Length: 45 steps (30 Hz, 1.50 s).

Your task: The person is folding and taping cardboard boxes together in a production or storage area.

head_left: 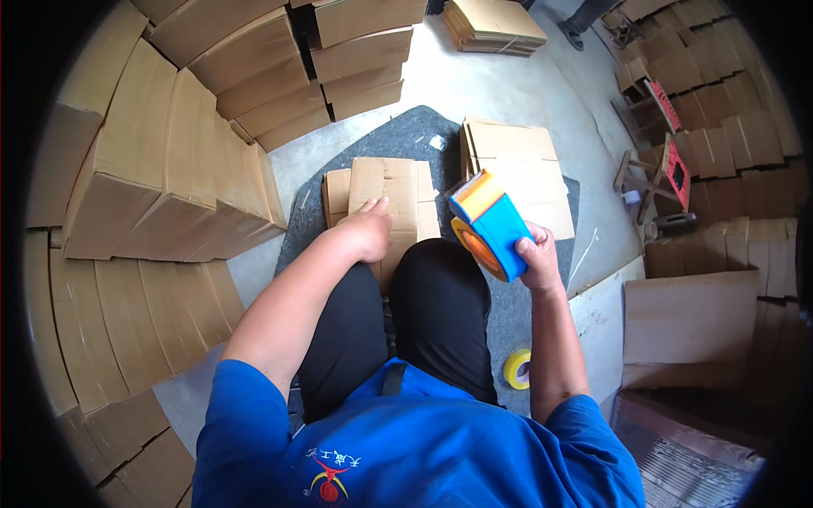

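Blue shirt (423,453), right hand (540,256) gripping tape dispenser (498,227), carton (400,188) under open left hand (367,232)

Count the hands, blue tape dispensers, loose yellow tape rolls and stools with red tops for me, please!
Hands: 2 (left hand, right hand)
Blue tape dispenser: 1, held up
Loose yellow tape roll: 1
Stools with red tops: 2 (farther stool, nearer stool)
Total: 6

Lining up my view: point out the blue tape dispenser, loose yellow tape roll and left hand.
Blue tape dispenser (503,232), head view: blue side.
Loose yellow tape roll (511,370), head view: left rim.
Left hand (367,233), head view: back.
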Available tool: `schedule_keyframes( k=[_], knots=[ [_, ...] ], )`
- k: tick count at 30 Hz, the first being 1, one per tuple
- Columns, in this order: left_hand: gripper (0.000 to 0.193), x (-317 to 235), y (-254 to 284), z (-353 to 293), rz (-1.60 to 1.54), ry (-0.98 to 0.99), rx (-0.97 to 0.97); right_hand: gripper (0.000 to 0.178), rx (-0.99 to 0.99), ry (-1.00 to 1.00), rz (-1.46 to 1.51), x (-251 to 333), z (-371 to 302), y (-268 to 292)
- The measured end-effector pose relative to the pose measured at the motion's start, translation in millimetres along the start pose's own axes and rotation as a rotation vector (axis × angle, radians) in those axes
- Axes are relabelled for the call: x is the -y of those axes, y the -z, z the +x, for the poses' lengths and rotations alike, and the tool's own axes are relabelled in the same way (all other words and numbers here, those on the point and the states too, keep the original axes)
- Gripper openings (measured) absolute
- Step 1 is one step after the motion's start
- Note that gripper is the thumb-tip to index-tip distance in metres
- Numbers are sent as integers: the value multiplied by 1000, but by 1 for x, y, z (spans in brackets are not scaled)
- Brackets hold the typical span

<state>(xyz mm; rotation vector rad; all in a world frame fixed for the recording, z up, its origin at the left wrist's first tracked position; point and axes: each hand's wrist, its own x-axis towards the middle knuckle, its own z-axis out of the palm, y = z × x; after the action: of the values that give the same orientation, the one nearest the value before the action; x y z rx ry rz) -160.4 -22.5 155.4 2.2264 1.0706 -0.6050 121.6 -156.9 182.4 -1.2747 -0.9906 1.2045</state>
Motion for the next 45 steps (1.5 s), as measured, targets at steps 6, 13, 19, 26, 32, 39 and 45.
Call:
schedule_keyframes(
  k=[6, 13, 19, 26, 32, 39, 45],
  knots=[
    [55, -24, 23, -4, -1177, -213, -276, 43, 154, 34, -107, 16, 19, 7],
    [35, -27, 43, -19, -1663, -381, -127, 41, 275, -14, -250, 39, 38, -22],
    [19, -6, 34, -15, -1650, -320, -240, 50, 298, -73, -341, 34, 50, -35],
    [15, 46, 27, -7, -1717, -149, -292, 43, 391, -220, -383, 39, 81, -47],
    [12, 103, 3, 13, -1909, -37, -294, 45, 429, -326, -583, 43, 114, -26],
    [18, 123, -5, 43, -2045, 67, -345, 54, 432, -383, -750, 37, 164, -50],
    [15, 130, -33, 73, -1836, 132, -501, 63, 504, -420, -901, 29, 194, -61]
  ],
)
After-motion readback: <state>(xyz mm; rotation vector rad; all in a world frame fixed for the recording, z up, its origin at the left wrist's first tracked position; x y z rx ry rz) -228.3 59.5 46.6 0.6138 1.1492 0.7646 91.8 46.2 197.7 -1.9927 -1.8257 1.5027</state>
